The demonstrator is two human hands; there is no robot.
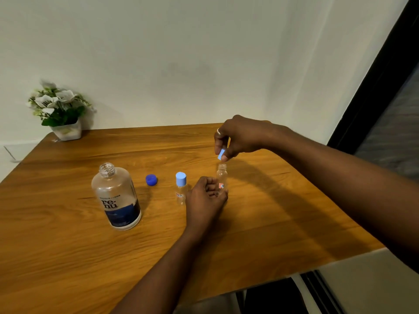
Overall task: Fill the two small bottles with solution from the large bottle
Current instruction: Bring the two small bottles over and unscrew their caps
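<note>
On the wooden tabletop (68, 257), the left hand (205, 197) curls around the base of an uncapped small bottle (221, 177). Just above its mouth, the right hand (240, 137) pinches a light blue cap (221, 154). Leftward stand a capped small bottle (181, 189), a dark blue cap (151, 179) and the open large bottle (116, 196).

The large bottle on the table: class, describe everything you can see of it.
The large bottle is clear plastic with a round body, sloping shoulders and a threaded neck. Its mouth is open; a dark blue cap lies apart on the table, to its right. A label with "re-nu" in dark letters over a dark blue band wraps the lower half. It stands upright on its base on the left part of the wooden table. Neither hand touches it. Its liquid level cannot be made out.
</note>
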